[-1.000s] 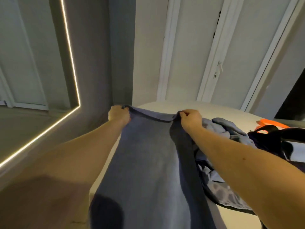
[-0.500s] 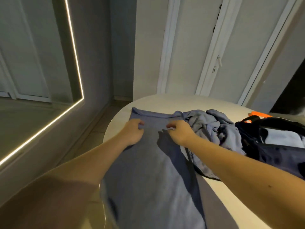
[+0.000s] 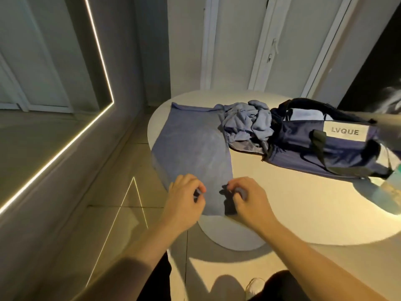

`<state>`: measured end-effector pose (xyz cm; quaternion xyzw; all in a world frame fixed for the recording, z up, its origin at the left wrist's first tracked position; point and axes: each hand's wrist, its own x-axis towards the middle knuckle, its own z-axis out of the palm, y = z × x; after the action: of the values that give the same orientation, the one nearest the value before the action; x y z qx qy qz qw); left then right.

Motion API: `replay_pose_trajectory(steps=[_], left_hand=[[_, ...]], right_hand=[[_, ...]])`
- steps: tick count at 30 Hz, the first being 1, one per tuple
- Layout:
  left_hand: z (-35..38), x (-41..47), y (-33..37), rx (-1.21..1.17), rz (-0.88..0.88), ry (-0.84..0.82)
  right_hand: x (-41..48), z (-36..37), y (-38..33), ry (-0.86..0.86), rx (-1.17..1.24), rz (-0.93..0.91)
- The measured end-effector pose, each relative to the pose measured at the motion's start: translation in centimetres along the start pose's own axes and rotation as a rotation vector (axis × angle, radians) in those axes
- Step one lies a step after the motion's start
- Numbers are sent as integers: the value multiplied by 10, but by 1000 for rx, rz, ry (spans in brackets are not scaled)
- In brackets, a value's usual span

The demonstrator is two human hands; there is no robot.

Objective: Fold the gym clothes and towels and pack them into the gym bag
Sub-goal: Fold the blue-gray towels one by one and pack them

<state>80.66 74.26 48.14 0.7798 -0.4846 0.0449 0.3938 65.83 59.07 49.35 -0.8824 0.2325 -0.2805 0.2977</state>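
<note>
A blue towel point(image 3: 193, 144) lies spread flat along the left side of the round white table point(image 3: 293, 205), its left part hanging over the rim. My left hand point(image 3: 184, 200) pinches the towel's near left corner. My right hand point(image 3: 247, 196) pinches its near right corner. A heap of crumpled light-blue clothes point(image 3: 245, 122) lies at the towel's far right corner. To the right of the heap stands a navy gym bag point(image 3: 325, 144) with black handles and a white LVQUE label.
A wall with a lit LED strip point(image 3: 102, 61) stands to the left, across a strip of tiled floor point(image 3: 121, 192). White doors stand behind the table. My shoe point(image 3: 255, 287) shows below the table's edge.
Both hands let go of the towel's far edge after laying it on the table and drew back to its near end, where they now pinch the corners. The view tilted down.
</note>
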Motion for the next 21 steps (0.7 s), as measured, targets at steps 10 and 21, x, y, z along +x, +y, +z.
replay_pose_trajectory(steps=[10, 21], left_hand=[[38, -30, 15, 356, 53, -72], [10, -41, -19, 237, -21, 137]], right_hand=[[-44, 7, 8, -120, -207, -144], [-50, 9, 20, -67, -135, -161]])
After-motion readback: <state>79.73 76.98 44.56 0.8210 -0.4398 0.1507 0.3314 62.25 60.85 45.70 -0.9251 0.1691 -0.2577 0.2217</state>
